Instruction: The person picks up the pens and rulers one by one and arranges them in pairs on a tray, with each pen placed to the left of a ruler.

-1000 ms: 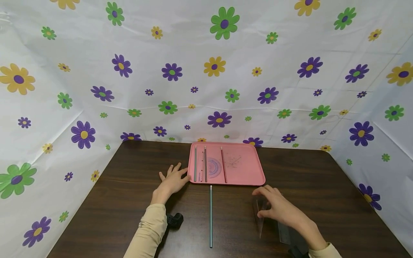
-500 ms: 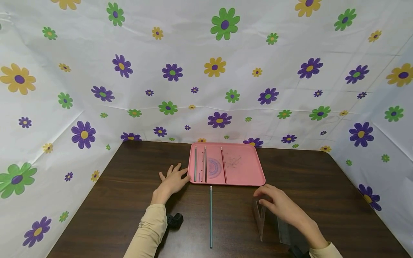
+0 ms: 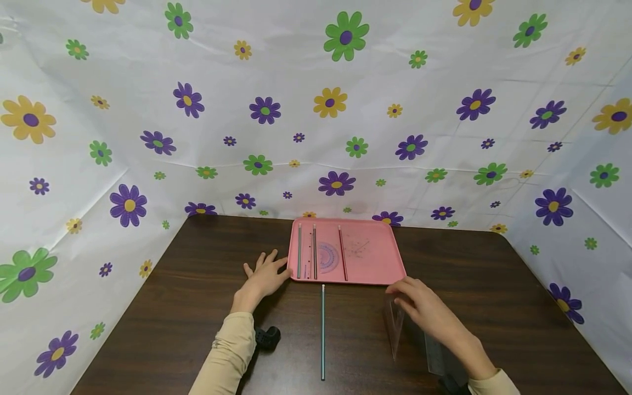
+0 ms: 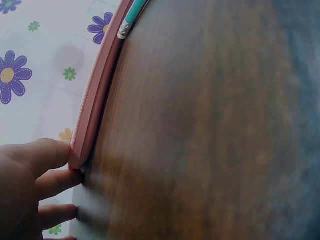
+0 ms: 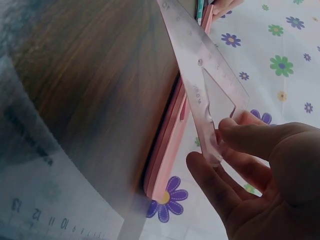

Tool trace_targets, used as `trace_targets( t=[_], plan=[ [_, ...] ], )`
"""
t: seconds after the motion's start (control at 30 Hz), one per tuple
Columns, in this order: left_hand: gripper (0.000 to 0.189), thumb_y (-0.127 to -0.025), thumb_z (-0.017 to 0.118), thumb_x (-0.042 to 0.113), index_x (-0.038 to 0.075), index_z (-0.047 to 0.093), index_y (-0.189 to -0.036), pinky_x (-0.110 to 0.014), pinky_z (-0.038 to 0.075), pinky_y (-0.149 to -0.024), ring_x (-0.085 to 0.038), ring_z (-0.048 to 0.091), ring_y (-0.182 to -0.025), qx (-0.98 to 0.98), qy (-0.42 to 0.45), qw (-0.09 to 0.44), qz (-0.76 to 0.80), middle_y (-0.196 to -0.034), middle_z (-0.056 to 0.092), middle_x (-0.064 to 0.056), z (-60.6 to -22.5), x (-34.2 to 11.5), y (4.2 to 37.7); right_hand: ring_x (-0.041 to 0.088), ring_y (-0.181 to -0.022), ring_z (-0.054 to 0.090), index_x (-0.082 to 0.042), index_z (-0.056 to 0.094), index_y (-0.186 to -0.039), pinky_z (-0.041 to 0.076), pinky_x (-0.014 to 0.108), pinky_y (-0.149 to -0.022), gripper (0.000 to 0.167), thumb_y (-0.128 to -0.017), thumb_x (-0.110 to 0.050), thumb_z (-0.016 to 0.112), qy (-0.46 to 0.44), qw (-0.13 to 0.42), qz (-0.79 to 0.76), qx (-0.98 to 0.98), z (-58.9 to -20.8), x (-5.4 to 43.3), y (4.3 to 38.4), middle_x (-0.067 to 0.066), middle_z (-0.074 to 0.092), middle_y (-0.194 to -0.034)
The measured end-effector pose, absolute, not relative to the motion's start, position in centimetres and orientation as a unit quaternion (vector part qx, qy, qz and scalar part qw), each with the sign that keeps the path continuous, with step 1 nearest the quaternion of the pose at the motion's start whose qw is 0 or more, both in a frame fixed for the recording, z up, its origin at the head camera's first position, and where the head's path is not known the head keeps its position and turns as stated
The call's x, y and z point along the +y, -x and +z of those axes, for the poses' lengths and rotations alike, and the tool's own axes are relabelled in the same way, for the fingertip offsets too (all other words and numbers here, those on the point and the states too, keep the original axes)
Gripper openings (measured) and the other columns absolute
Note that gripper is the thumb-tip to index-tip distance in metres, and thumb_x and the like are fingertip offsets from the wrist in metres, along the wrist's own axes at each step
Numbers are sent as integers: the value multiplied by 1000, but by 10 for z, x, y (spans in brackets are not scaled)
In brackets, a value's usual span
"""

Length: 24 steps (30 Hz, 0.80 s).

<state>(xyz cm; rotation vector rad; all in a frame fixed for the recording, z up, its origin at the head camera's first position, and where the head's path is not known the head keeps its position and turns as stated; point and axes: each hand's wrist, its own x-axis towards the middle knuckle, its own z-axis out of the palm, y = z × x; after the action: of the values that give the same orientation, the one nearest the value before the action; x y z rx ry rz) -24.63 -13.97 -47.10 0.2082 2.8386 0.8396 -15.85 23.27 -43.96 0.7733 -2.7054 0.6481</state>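
Note:
Transparent set square (image 5: 192, 70), tilted up on edge, is pinched by my right hand (image 3: 427, 307) between thumb and fingers near one corner. In the head view it stands close to the front right corner of a pink tray (image 3: 380, 252). My left hand (image 3: 261, 280) has its fingers spread, the thumb and a finger touching the tray's front left corner. Inside the tray lie a green pencil (image 3: 299, 252), a clear ruler (image 3: 309, 255), a dark pencil (image 3: 315, 252), a protractor (image 3: 328, 258) and a red pencil (image 3: 343, 255).
A teal pencil (image 3: 323, 334) lies lengthwise on the dark wooden table (image 3: 197, 307) in front of the tray. Under my right forearm is another clear measuring piece (image 3: 433, 354) with numbers. A small black object (image 3: 268, 338) is beside my left sleeve. Flowered cloth hangs behind the table.
My right hand shifts slightly with the set square, turning it and bringing it a little nearer the tray's corner. The left hand keeps its place on the tray.

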Motion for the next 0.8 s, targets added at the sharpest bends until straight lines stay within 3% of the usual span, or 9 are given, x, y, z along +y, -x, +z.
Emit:
trace_targets(
  t=[0.8],
  plan=[
    [55, -101, 51, 43, 19, 46, -150, -78, -10, -109, -45, 7, -153, 952, -72, 83, 287, -165, 21, -16, -472, -139, 247, 12, -88, 59, -12, 71, -105, 57, 34, -72, 28, -82, 5, 74, -265, 238, 191, -915, -448, 226, 176, -2, 68, -99]
  ],
)
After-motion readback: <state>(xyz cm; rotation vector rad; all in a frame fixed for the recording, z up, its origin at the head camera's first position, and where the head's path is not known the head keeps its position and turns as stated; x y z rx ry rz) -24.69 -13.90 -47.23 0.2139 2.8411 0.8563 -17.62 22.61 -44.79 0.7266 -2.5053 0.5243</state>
